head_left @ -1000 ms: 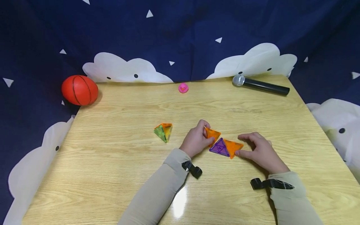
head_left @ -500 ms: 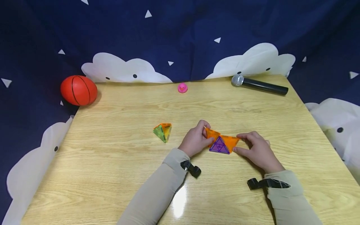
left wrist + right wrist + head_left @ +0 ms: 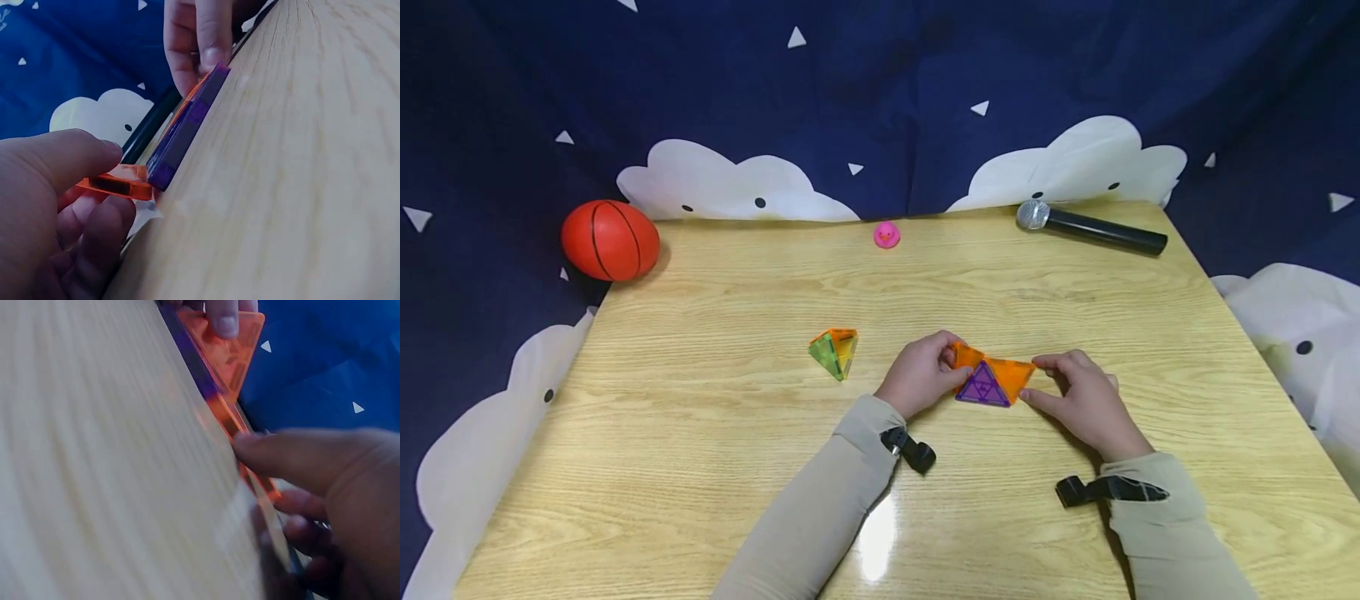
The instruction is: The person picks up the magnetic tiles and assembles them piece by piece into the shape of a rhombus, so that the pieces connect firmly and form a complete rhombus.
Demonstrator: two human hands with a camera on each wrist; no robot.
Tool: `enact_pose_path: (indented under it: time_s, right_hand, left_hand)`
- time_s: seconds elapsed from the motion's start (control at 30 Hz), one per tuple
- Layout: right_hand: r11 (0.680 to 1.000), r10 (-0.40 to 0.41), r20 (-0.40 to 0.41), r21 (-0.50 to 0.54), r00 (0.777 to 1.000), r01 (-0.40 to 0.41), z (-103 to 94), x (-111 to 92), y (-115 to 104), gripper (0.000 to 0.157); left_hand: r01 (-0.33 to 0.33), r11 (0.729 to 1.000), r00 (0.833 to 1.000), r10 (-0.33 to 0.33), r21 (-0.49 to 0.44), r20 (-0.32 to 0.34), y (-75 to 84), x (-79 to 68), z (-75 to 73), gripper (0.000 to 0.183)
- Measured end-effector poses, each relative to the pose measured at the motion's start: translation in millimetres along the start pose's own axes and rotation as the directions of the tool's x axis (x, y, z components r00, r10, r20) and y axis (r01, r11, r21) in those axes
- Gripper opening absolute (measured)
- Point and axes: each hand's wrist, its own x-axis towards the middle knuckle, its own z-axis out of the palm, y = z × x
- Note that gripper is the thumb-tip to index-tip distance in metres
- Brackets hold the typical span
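My left hand pinches an orange triangular magnetic tile between thumb and fingers. That tile stands tilted up from the table, as the right wrist view shows with its raised orange face. Against its lower edge lies a purple triangular tile, flat on the wood. A second orange triangular tile adjoins the purple one on the right, also flat. Thumb and index finger of my right hand hold this right tile at its two outer corners. Part of the left tile is hidden behind my left fingers.
Left of the hands sits a small green, orange and yellow tile pyramid. Along the back of the wooden table are a red ball, a pink toy duck and a black microphone. A dark blue curtain hangs behind.
My right hand has slid the purple and right orange tiles up and left against the left orange tile. The left orange tile has tilted up more steeply in my left hand.
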Motion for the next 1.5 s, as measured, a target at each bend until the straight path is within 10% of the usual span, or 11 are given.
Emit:
enact_pose_path:
  time_s: [0.43,0.63,1.0,1.27,1.5]
  right_hand:
    - [1.000,0.013,-0.075,-0.026,0.997,-0.015,6.1,5,-4,0.049]
    - [0.999,0.019,-0.056,-0.030,0.998,-0.021,5.7,6,-5,0.051]
    - [0.993,0.076,-0.066,0.096,0.995,-0.070,7.4,9,-10,0.043]
    - [0.910,0.164,-0.094,0.398,0.982,-0.114,13.8,8,-16,0.040]
    - [0.901,0.154,-0.113,0.424,0.982,-0.093,15.8,5,-22,0.039]
  left_hand:
    - [-0.077,0.997,0.982,0.073,0.018,0.175,-1.1,1.1,-7.9,0.081]
    - [-0.095,0.993,0.971,0.076,0.075,0.225,-1.0,0.1,-11.2,0.069]
    - [-0.080,0.991,0.976,0.055,0.112,0.212,-1.4,1.0,-11.6,0.065]
    - [-0.065,0.994,0.979,0.046,0.093,0.197,1.1,1.1,-10.5,0.065]
    - [-0.048,0.998,0.984,0.040,0.042,0.173,2.2,1.9,-8.1,0.067]
